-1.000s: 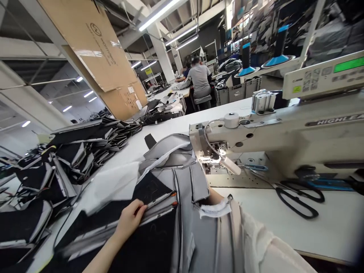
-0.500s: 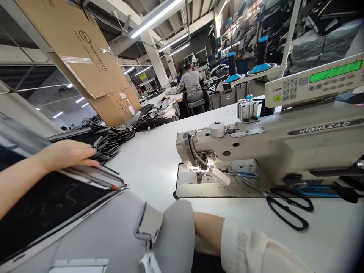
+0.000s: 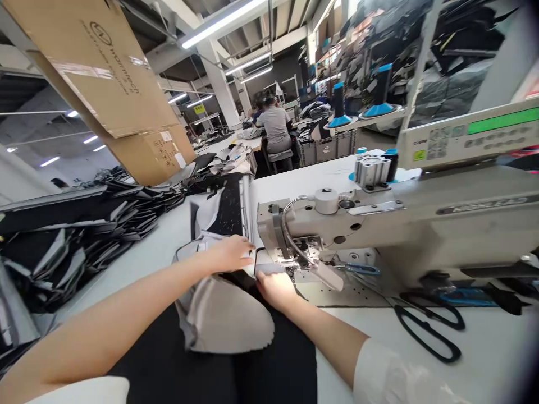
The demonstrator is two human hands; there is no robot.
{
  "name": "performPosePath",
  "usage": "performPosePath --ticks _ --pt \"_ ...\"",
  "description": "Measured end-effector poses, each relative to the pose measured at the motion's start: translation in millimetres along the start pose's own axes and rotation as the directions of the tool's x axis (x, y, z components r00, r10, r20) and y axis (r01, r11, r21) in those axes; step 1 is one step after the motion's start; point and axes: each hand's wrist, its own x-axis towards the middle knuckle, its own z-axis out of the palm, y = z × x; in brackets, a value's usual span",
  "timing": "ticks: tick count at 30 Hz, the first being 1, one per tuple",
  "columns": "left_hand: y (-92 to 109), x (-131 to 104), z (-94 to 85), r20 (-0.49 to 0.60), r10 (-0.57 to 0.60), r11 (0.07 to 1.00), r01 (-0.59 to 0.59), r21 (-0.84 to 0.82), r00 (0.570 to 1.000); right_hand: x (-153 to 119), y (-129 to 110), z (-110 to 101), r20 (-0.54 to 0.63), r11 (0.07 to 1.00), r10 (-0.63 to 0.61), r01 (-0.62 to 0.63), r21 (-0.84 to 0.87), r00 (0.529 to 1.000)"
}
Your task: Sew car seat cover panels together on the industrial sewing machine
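Observation:
A grey and black fabric panel (image 3: 229, 320) lies across the front of the table, left of the sewing machine (image 3: 328, 216). My left hand (image 3: 229, 252) rests over its upper part, with thumb and fingers apart and pointing right. Close beside the presser foot, my right hand (image 3: 275, 287) is closed on a grey edge of the panel; its fingertips are partly hidden. The lit needle area (image 3: 301, 255) is just right of both hands. A black part of the panel spreads under my forearms.
Black-handled scissors (image 3: 429, 331) lie right of the machine bed, and blue-handled snips (image 3: 357, 269) lie on it. Stacked dark fabric pieces (image 3: 126, 219) cover the left side. A cardboard box (image 3: 118, 84) stands behind them. A seated person (image 3: 275, 129) works farther back.
The panel has swung from the left to beside the needle. My left hand has moved right with it, and my right hand, hidden before, now shows at the presser foot.

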Motion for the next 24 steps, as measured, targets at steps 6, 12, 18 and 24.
performPosePath --ticks 6,12,18,24 --pt "23.1 -100.6 55.6 -0.293 -0.113 0.95 0.19 0.248 0.949 1.2 -6.8 -1.4 -0.091 0.997 -0.075 0.074 -0.015 0.993" --pt "-25.5 -148.9 42.4 -0.217 -0.59 0.77 0.623 0.14 0.778 -10.6 -36.8 7.3 -0.297 0.963 -0.256 0.271 0.007 0.92" --pt "-58.4 -146.7 2.0 0.329 -0.585 0.797 0.6 0.068 0.741 -10.6 -46.2 20.1 -0.403 0.947 -0.264 0.314 0.064 0.877" --pt "-81.5 -115.1 -35.5 0.355 -0.682 0.725 0.657 0.209 0.64 -11.2 -39.9 20.4 -0.456 0.937 -0.259 0.337 0.096 0.851"
